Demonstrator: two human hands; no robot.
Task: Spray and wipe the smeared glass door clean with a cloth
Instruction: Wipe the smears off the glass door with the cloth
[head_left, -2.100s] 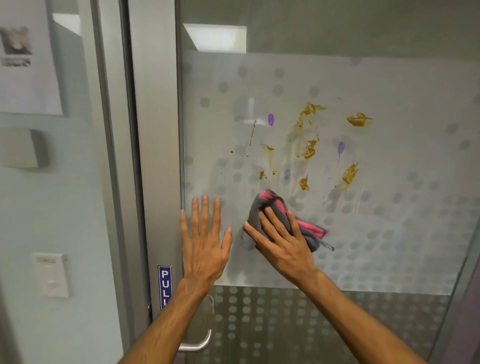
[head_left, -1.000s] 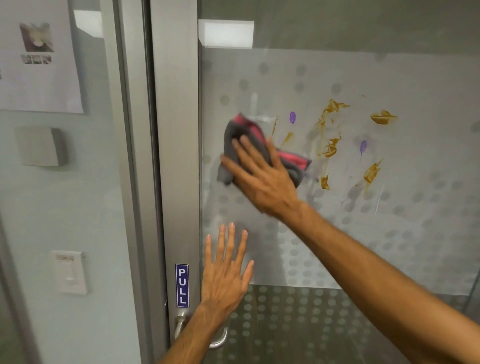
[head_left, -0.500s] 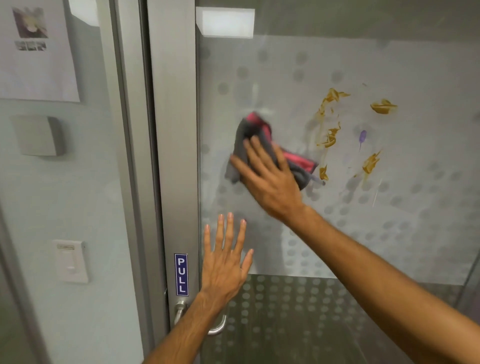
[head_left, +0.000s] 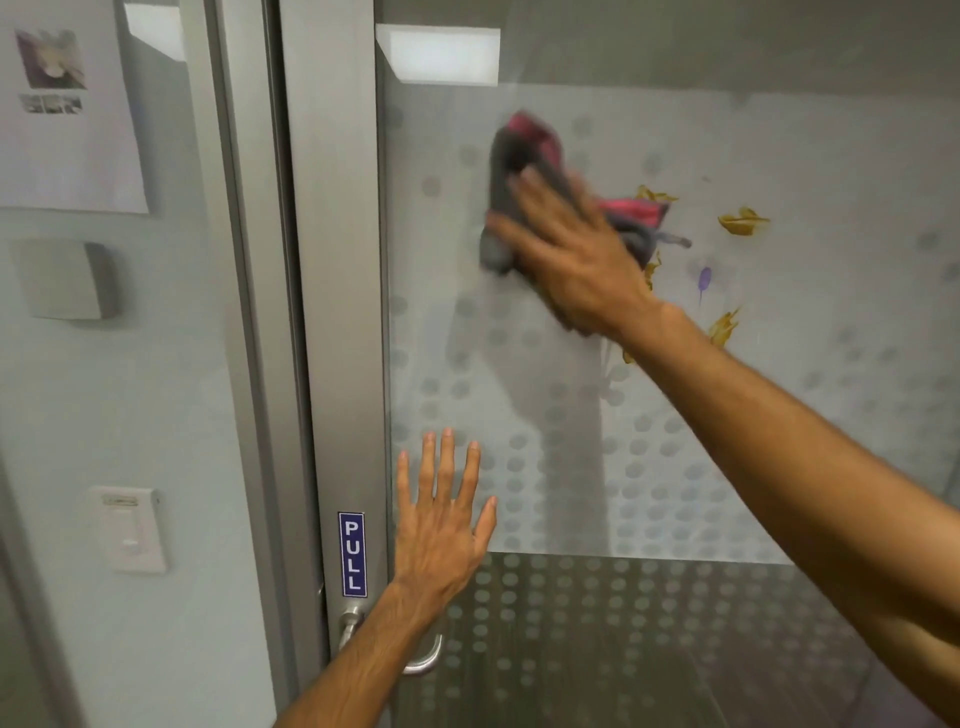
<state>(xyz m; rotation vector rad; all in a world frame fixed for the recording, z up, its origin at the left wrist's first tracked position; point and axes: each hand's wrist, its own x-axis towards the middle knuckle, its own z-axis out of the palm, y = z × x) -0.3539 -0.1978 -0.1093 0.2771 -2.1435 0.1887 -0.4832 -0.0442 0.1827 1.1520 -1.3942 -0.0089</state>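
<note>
The frosted, dotted glass door (head_left: 779, 415) fills the right of the head view. My right hand (head_left: 571, 249) presses a grey and pink cloth (head_left: 524, 156) flat against the upper glass; both are motion-blurred. Yellow-brown smears (head_left: 743, 221) and a purple spot (head_left: 704, 278) remain on the glass just right of the cloth, partly hidden by my hand and forearm. My left hand (head_left: 441, 519) lies flat with spread fingers low on the glass near the frame, holding nothing. No spray bottle is in view.
A metal door frame (head_left: 337, 312) with a blue PULL sign (head_left: 352, 553) and a lever handle (head_left: 421, 662) stands left of the glass. On the wall to the left are a paper notice (head_left: 67, 104), a grey box (head_left: 67, 280) and a switch (head_left: 130, 530).
My right hand has swept the cloth upward and to the right across the glass. The smears on the left part of the patch are gone. My left hand stays flat on the lower glass.
</note>
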